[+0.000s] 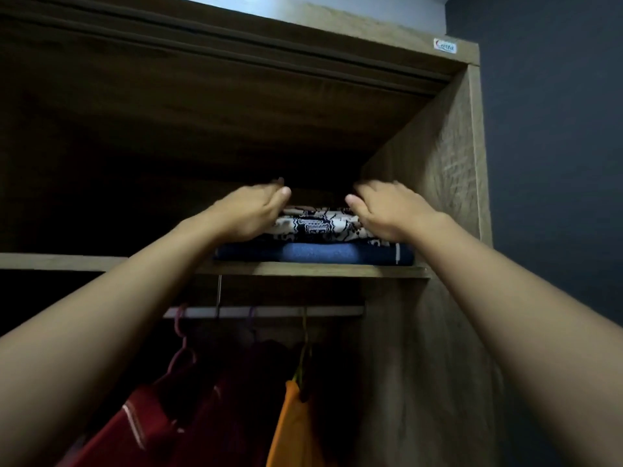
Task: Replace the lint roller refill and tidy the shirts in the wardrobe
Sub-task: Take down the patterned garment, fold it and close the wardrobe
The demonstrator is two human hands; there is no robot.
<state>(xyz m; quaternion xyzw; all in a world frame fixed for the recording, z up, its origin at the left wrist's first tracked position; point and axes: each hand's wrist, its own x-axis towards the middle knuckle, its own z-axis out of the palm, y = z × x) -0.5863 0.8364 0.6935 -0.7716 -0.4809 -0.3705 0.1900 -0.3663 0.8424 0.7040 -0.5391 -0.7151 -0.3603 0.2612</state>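
Observation:
A folded black-and-white patterned shirt [317, 225] lies on top of a folded blue shirt [313, 253] on the upper wardrobe shelf [101, 262]. My left hand [251, 210] rests on the left end of the patterned shirt, fingers reaching over its top toward the back. At the right end, my right hand [384, 210] lies the same way, thumb pointing inward. Both sets of fingertips are lost in the dark behind the pile. No lint roller is in view.
Below the shelf a white hanging rail [263, 311] carries hangers with red garments [141, 423] and an orange one [293, 429]. The wardrobe's right side panel [438, 183] stands close beside the pile. The shelf's left part is dark.

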